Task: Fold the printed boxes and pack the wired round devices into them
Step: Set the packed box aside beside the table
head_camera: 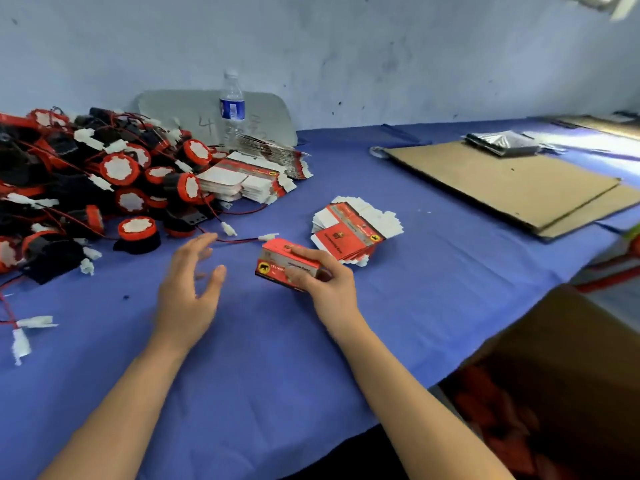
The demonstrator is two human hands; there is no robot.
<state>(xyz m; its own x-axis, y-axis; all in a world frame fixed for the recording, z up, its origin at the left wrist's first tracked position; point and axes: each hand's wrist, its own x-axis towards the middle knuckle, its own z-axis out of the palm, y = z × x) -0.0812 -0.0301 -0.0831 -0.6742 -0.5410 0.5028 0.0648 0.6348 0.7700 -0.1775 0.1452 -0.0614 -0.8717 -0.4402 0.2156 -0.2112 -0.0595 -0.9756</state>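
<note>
Holds a folded printed box (277,263) in the right grip (322,275) — fingers curled over the top and far end, thumb pressed to the near red face (an animal emblem on a yellow disc at its left corner). Sits low over the blue-clothed surface (277,358), near the middle; touching the cloth or just above it, cannot tell.

Hovers the left grip (188,289) just left of the box, spread wide and holding nothing, fingers straight and apart, a little blurred. Reaches with the fingertips near a loose red wire (242,239) with white plugs at its ends.

Just behind the right grip: a fanned stack of flat boxes (349,233), red and white, unfolded.

At far left: a big pile of wired round devices (86,188) — red rims, white faces, black bodies, red leads tangled through, white plugs sticking out. Against the pile's right edge, more box blanks (249,181) in low stacks.

Behind those, upright: a water bottle (232,105) with a blue label, in front of a grey board (194,116) leaned on the wall.

On the right: cardboard sheets (502,185) lying flat, with silver bags (502,142) on the far corner. At lower right, beyond the surface edge: an open brown carton (571,375), with red shapes inside too blurred to name.
</note>
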